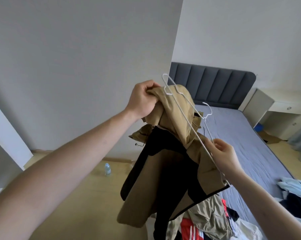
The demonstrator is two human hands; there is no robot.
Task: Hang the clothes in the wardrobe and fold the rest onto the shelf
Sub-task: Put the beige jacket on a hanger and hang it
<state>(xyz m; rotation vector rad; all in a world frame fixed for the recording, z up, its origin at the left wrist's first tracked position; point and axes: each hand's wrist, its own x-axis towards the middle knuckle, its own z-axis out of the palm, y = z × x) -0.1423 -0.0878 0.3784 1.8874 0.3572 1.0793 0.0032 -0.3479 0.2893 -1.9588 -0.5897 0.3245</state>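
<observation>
Left hand [144,99] is raised mid-frame, grip clenched on a bunched fold of the tan jacket [165,170] at its top end, fingers curled into the fabric. Jacket hangs in the air from that hold, over the floor [77,196] just beside the bed [241,135]; black lining and black edge trim show on the lower part, hem reaching down to the clothes pile [210,220]

Right hand [223,153] is lower and to the right, grip pinching a white wire hanger [189,125] at about its midpoint, thumb and fingertips on the wire. Hanger is tilted, one end up beside the left hand, the other down past the right wrist; it lies across the front of the jacket's upper fabric, touching it. Hook points toward the bed. Cannot tell whether any part of the hanger is inside the jacket

Clothes pile sits at the near end of the bed: khaki piece, red item with white stripes, dark and light blue pieces

Elsewhere: grey padded headboard [213,84], white bedside unit [276,115] to its right, clear plastic bottle [107,168] standing on the floor near the wall
</observation>
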